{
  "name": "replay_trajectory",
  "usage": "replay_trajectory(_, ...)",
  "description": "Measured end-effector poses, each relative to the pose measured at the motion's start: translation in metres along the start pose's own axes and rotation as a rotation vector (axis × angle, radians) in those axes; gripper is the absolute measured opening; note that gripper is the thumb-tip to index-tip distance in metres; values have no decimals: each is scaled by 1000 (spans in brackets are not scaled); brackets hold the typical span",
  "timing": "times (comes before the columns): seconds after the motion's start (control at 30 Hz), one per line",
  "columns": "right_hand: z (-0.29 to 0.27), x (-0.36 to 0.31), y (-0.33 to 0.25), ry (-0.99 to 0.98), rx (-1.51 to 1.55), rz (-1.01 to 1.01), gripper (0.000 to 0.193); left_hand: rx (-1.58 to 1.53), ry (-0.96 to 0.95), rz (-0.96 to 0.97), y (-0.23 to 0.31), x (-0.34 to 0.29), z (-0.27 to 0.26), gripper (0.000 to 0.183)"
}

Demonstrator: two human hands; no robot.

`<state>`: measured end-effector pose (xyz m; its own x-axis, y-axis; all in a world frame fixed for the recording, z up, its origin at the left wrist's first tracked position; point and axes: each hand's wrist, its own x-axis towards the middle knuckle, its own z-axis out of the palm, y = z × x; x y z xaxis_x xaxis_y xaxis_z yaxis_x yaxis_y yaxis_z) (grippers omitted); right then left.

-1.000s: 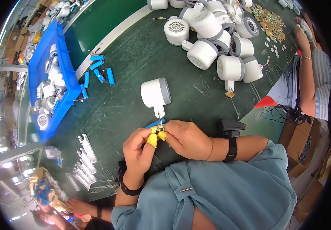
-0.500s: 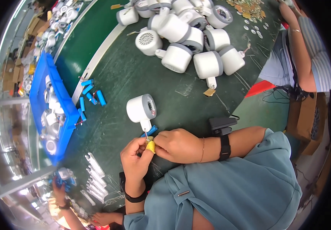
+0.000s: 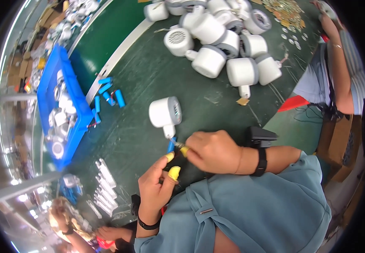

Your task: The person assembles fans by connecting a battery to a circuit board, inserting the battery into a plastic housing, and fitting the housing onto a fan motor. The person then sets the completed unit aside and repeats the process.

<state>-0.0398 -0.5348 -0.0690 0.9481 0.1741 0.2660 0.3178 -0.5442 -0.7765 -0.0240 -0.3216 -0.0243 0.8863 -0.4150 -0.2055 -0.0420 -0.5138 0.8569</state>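
Observation:
A white round housing with a grey rim [image 3: 161,113] and a short handle lies on the green table in front of me. Thin wires [image 3: 173,141] come out of its handle end, beside a blue cylindrical battery cell [image 3: 171,146]. My right hand [image 3: 216,152] pinches the wires, with a yellow finger cover at its fingertip; the small part at their end is blurred. My left hand [image 3: 155,187] is just below, thumb and forefinger spread, both tips in yellow covers. Nothing shows between its fingers.
More white housings [image 3: 207,61] are heaped at the far side. Several blue cells [image 3: 120,98] lie left, beside a blue bin [image 3: 74,137] of parts. White plastic strips [image 3: 105,185] lie near left. A black device [image 3: 261,135] sits by my right forearm. Other people work at both sides.
My hands have come apart: the left thumb and forefinger have opened, and the right hand has moved slightly right and up with the wires. The whole view has shifted a little.

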Motion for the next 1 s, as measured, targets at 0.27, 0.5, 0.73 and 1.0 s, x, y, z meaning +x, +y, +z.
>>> replay_trajectory(0.27, -23, 5, -14, 246, -232, 46, 34, 476, 649, 41, -40, -24, -59, 23)
replay_trajectory(0.5, 4, 16, -27, 0, -444, -163, 45, 987, 846, -100, -107, -56, -86, 31)
replay_trajectory(0.73, 5, 17, -20, -44, -491, -83, 38, 848, 792, -100, -98, -58, -60, 22)
replay_trajectory(1.0, 4, 20, -13, -75, -153, -345, 37, 382, 449, 223, -59, -37, 0, 60)
